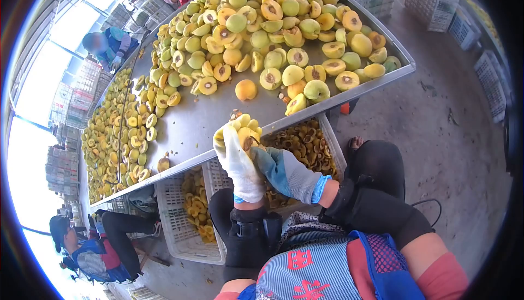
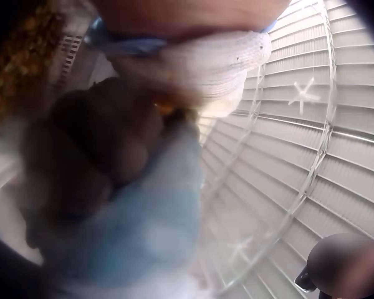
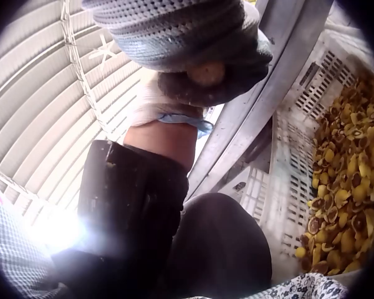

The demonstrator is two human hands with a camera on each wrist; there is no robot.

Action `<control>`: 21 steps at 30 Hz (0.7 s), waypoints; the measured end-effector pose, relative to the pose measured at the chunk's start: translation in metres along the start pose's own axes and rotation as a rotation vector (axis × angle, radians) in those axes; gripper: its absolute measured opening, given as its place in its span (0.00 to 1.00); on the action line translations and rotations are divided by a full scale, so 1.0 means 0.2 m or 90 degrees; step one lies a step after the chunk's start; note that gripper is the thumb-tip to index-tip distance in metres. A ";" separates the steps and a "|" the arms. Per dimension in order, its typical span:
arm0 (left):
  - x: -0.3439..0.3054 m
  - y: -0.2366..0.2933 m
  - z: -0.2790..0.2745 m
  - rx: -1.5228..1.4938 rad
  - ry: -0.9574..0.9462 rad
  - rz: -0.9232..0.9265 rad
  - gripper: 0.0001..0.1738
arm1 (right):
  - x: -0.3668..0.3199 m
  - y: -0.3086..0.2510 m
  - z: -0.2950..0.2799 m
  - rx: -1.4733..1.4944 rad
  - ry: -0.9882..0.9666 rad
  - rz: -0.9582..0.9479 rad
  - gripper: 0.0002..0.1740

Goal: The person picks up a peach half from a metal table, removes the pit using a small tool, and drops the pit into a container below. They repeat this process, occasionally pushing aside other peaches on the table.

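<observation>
In front of the table edge, the left hand [image 1: 239,161], in a white glove with yellow fingers, holds a cut yellow fruit [image 1: 248,137] with a brown centre. The blue-and-grey gloved right hand [image 1: 284,172] meets it from the right, fingers curled against the fruit. In the right wrist view the right hand [image 3: 187,40] is curled round a round tan thing [image 3: 207,73], mostly hidden by the glove. The left wrist view is blurred; the right hand's blue glove [image 2: 143,218] lies below the left hand's white cuff [image 2: 199,65].
A metal table [image 1: 204,117] bears a large heap of halved fruit [image 1: 237,24]. Below its edge stand white crates [image 1: 183,234] with yellow-brown pieces [image 1: 311,147]. The wearer's knees are close beneath the hands. Other people sit or stand at the left and far side.
</observation>
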State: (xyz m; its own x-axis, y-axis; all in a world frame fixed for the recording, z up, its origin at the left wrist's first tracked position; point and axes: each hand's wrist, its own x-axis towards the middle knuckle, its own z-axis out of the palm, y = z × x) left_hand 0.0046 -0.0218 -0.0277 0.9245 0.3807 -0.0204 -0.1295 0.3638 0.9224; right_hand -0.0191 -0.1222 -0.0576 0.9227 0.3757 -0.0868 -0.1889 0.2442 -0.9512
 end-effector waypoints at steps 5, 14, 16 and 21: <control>-0.01 -0.01 -0.01 -0.024 -0.024 0.010 0.19 | -0.01 0.00 0.01 0.039 0.002 0.022 0.31; -0.04 0.05 -0.03 -0.072 -0.074 -0.051 0.23 | -0.02 -0.04 -0.03 -0.289 0.043 -0.023 0.31; -0.05 0.07 -0.02 -0.040 -0.058 -0.053 0.21 | -0.03 -0.05 -0.04 -0.351 0.046 -0.020 0.33; -0.05 0.07 -0.01 0.042 -0.061 -0.012 0.19 | -0.02 -0.08 -0.05 -0.423 0.034 -0.010 0.36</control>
State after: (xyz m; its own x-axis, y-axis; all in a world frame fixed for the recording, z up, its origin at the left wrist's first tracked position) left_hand -0.0080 -0.0186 -0.0155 0.9568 0.2906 -0.0040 -0.0908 0.3119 0.9458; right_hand -0.0166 -0.1365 -0.0449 0.9422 0.3276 -0.0697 0.0564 -0.3602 -0.9312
